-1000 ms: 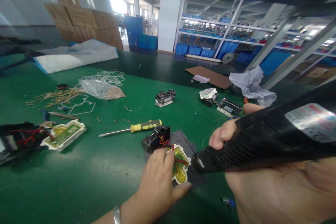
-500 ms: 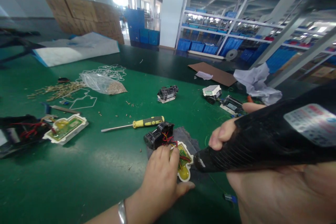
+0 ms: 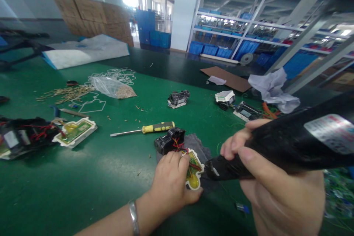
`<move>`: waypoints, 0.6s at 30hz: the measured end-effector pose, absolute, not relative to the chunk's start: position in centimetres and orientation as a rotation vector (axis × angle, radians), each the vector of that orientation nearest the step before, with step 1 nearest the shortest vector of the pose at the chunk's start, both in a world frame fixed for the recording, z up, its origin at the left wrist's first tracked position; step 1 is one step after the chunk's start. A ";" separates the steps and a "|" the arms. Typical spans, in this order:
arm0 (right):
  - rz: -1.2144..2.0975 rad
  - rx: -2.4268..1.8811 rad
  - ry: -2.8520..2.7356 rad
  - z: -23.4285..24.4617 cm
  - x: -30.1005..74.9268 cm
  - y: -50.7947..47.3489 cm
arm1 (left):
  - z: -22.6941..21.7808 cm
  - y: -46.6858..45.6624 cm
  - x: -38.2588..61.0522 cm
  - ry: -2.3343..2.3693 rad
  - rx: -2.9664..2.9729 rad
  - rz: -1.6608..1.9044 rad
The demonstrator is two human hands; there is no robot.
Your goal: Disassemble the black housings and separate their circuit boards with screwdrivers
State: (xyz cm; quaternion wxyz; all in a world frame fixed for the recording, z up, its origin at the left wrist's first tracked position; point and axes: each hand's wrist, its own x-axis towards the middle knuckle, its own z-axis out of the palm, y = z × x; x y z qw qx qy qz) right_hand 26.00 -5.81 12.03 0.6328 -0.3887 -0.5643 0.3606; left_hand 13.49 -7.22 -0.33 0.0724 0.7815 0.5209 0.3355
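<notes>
My left hand, with a silver bangle at the wrist, grips a white plastic housing. Its inside shows a green circuit board under yellow, glossy filler, with red and dark wires. Those wires run to a black plastic casing just behind my fingers. Both parts rest on a dark grey cloth. My right hand is closed around a black hand-held power tool with a silver label. The tool's narrow nose is at the right edge of the white housing; whether it touches is unclear.
A yellow-and-black screwdriver lies behind the casing. Another opened unit sits at left. Small brass pieces, a plastic bag and black modules lie farther back. Tangled green scraps are at right.
The view has shifted slightly. My right thumb now lies along the tool's near side, and more of that hand shows. My left hand keeps its hold on the housing.
</notes>
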 end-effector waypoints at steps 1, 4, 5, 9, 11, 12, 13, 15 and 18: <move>0.821 -0.889 -1.286 12.0 26.0 -5.8 | -0.3 -7.2 13.5 1.565 2.351 1.016; 0.794 -0.908 -1.301 11.9 25.9 -5.8 | -0.1 -7.3 13.5 1.566 2.360 1.014; 0.782 -0.920 -1.300 11.9 25.8 -5.7 | -0.1 -7.3 13.4 1.565 2.363 1.012; 0.747 -0.957 -1.259 11.9 25.6 -5.6 | -0.2 -7.2 13.4 1.559 2.367 1.038; 0.748 -0.958 -1.249 12.0 25.6 -5.6 | -0.3 -7.1 13.4 1.559 2.369 1.068; 0.748 -0.956 -1.250 12.0 25.6 -5.6 | -0.4 -7.1 13.4 1.560 2.368 1.083; 0.752 -0.953 -1.254 12.1 25.7 -5.6 | -0.4 -7.1 13.4 1.558 2.368 1.097; 0.760 -0.950 -1.259 12.1 25.7 -5.6 | -0.4 -7.2 13.4 1.551 2.370 1.117; 0.751 -0.955 -1.273 12.2 25.6 -5.6 | -0.3 -7.2 13.3 1.538 2.383 1.132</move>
